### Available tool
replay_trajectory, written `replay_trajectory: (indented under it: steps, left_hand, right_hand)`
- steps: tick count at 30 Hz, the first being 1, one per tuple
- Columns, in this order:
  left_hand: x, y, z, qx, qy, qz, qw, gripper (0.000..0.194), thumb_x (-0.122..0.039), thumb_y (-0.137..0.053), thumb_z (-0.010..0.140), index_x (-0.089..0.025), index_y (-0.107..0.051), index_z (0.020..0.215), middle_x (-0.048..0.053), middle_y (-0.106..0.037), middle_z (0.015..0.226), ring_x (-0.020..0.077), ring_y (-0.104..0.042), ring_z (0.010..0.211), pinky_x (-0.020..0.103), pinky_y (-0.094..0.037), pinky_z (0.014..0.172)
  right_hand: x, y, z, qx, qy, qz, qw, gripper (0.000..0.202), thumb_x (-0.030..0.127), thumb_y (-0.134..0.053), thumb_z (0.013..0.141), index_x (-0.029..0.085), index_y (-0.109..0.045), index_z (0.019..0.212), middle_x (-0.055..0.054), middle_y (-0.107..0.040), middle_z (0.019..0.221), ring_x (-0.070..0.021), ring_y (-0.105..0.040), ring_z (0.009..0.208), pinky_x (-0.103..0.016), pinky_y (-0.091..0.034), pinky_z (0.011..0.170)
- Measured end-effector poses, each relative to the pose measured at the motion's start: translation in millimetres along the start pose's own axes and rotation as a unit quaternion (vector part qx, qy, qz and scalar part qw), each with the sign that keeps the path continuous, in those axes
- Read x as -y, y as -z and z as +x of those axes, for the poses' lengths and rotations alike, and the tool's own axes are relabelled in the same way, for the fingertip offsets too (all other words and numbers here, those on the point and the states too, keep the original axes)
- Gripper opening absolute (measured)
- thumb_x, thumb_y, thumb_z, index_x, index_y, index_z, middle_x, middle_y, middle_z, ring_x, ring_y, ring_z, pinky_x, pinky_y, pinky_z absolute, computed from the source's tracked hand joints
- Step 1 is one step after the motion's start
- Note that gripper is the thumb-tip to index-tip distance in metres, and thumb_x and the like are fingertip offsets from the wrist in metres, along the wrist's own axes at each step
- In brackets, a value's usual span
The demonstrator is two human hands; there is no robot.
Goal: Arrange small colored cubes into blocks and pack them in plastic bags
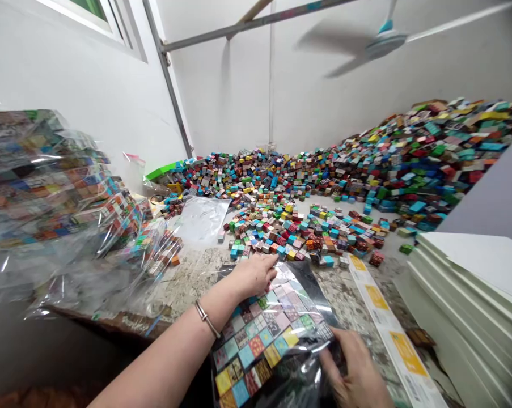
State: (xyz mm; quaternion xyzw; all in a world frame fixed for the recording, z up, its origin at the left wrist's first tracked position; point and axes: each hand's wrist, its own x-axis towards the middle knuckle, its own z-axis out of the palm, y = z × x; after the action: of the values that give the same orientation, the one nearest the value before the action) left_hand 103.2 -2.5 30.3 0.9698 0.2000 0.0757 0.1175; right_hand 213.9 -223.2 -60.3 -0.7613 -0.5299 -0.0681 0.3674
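Observation:
A clear plastic bag (pixel 315 294) wraps a flat pack of patterned square cubes (pixel 256 345) in yellow, pink, blue and brown, laid in rows on a black backing. My left hand (pixel 253 276), below a metal bangle (pixel 207 319), rests across the far side of the pack, its fingers bent together against the plastic. At the near right corner my right hand (pixel 354 368) grips the bagged pack, thumb on the near side and fingers along the edge. The undersides of both hands are hidden.
Loose coloured cubes (pixel 273 226) spread behind the pack, rising into a tall heap (pixel 443 153) at right. Bagged cube packs (pixel 47 187) are stacked at left. A flat empty bag (pixel 202 218), a strip of yellow-and-white labels (pixel 377 297) and stacked white boards (pixel 472 283) lie nearby.

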Motion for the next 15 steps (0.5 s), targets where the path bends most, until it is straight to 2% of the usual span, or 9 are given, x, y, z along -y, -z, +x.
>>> replay_trajectory:
  steps: [5, 11, 13, 15]
  left_hand:
    - [6.2, 1.5, 4.9, 0.004, 0.003, -0.055, 0.998, 0.033, -0.03, -0.045, 0.084, -0.021, -0.055, 0.114, 0.004, -0.06, 0.114, 0.0165, -0.055, 0.104, 0.026, -0.042, 0.09]
    - [1.5, -3.0, 8.0, -0.03, 0.0, -0.099, 0.995, 0.022, -0.03, -0.048, 0.083, -0.02, -0.06, 0.099, 0.003, -0.063, 0.099, 0.0163, -0.057, 0.093, 0.027, -0.044, 0.084]
    - [-0.6, -1.3, 5.4, -0.048, 0.005, -0.11, 0.993, 0.022, -0.031, -0.05, 0.082, -0.022, -0.061, 0.099, 0.002, -0.063, 0.099, 0.0159, -0.057, 0.094, 0.026, -0.043, 0.086]
    - [1.6, 3.0, -4.3, -0.088, 0.034, -0.116, 0.989, 0.027, -0.032, -0.048, 0.083, -0.023, -0.058, 0.107, 0.003, -0.06, 0.109, 0.0171, -0.053, 0.103, 0.029, -0.039, 0.093]
  right_hand:
    - [6.2, 0.8, -2.1, -0.028, 0.035, -0.046, 0.998, 0.022, 0.035, -0.044, 0.084, 0.022, -0.046, 0.102, -0.009, -0.058, 0.092, -0.0215, -0.062, 0.082, -0.03, -0.055, 0.065]
    - [13.2, -1.4, -4.4, 0.009, 0.018, -0.105, 0.994, 0.027, 0.031, -0.037, 0.086, 0.02, -0.038, 0.11, -0.014, -0.055, 0.103, -0.0233, -0.063, 0.082, -0.032, -0.055, 0.059]
    - [14.0, -1.0, -4.4, 0.021, 0.011, -0.109, 0.994, 0.028, 0.029, -0.035, 0.087, 0.02, -0.036, 0.113, -0.014, -0.054, 0.105, -0.0227, -0.063, 0.084, -0.033, -0.055, 0.062]
    - [12.8, -0.4, -3.8, 0.031, 0.021, -0.101, 0.994, 0.03, 0.029, -0.034, 0.087, 0.02, -0.035, 0.116, -0.014, -0.053, 0.107, -0.0222, -0.062, 0.088, -0.032, -0.055, 0.067]
